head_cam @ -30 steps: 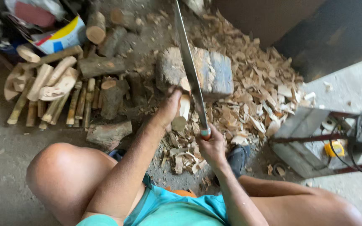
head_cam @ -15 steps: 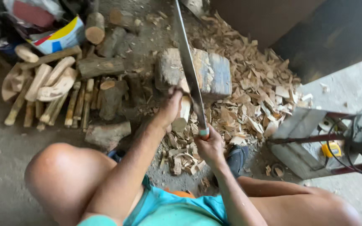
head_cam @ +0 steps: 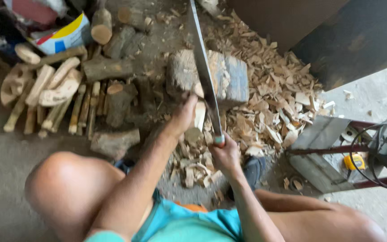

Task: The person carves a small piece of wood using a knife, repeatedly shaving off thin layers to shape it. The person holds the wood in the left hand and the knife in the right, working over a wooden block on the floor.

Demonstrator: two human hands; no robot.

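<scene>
My right hand (head_cam: 225, 154) grips the handle of a long machete (head_cam: 204, 74), its blade raised and pointing away from me over a wooden chopping block (head_cam: 229, 78). My left hand (head_cam: 183, 114) holds a pale piece of wood (head_cam: 199, 114) upright against the near side of the block, just left of the blade. Wood chips (head_cam: 274, 103) lie thick around the block and between my knees.
To the left lie a row of cut sticks and carved pale pieces (head_cam: 50, 96) and dark logs (head_cam: 113, 69). A coloured sack (head_cam: 63, 36) sits at the top left. A metal frame with a yellow tape measure (head_cam: 357, 161) and black cable stands at the right.
The machete and my right hand have shifted slightly toward me and lower. My left hand keeps its hold on the pale wood piece at the block.
</scene>
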